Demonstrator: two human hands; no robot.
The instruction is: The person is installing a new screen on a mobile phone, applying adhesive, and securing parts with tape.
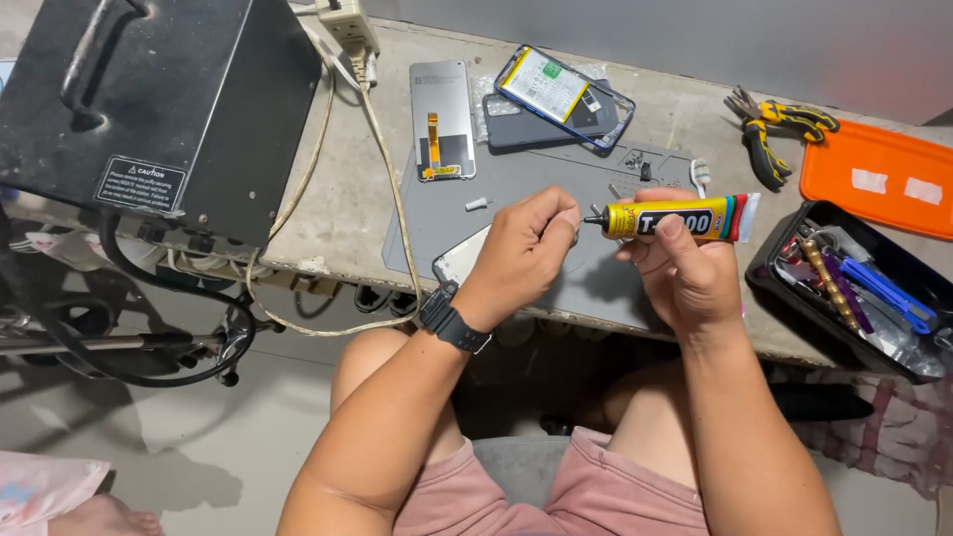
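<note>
Knees and pink shorts (556, 486) nearest, person seated at the surface (338, 199). Left wrist wears a black watch (452, 320).

Right hand (685, 268) grips a yellow glue tube (685, 217), held level above the surface's near edge, black nozzle pointing left. Left hand (524, 248) is pinched shut right at the nozzle tip; can't tell whether the fingertips hold a cap or anything else, too small to see.

Under the left hand: phone (459, 260) with a pale face, mostly hidden, lying on a grey work mat (596, 184).

Right of the hands: black tray (784, 238) full of small tools, blue and purple handles among them. Beyond it, an orange lid (879, 179) with two white tape strips.

Further back on the mat: phone screen panel (443, 119) face down with an orange flex cable, and beside it an opened phone frame (566, 94) with its battery showing, blue rim. Yellow-handled pliers (779, 129) lie far right, well apart from the mat.

Far left: black metal box (169, 99) with a handle on top, white cables (387, 169) running from a power strip (349, 22) down past the surface edge.
</note>
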